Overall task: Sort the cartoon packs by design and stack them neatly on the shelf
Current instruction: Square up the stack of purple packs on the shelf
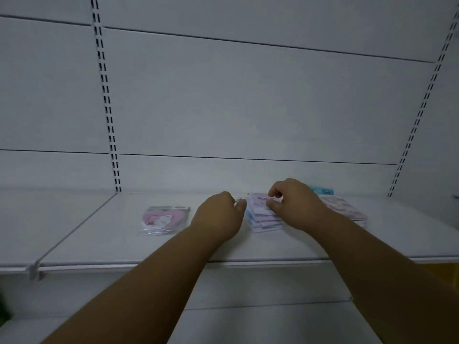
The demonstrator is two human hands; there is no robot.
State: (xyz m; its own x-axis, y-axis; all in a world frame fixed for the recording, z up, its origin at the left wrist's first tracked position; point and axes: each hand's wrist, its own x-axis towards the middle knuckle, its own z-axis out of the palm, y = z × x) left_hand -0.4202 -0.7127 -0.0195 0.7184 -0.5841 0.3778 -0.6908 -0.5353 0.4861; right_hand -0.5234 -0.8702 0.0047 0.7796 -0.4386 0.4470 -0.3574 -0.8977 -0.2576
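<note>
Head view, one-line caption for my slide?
Both hands, left hand and right hand, work the middle pack stack on the white shelf.

White back panel (248, 95) behind and above the fingers (274, 193), split by thin dark horizontal seams. Slotted upright (106, 108) with a double row of slots, up and left of the fingers; second slotted upright (419, 115) up and right, leaning in the wide-angle view. White divider rail (74, 234) runs diagonally well left of the fingers and ends at a clear plastic clip (34, 270) on the front edge. Lower white surface (248, 326) below and nearer than the fingers. Yellow patch (442, 271) low right, partly hidden. Dark green blur (3, 309) low left at frame edge, not identifiable.
</note>
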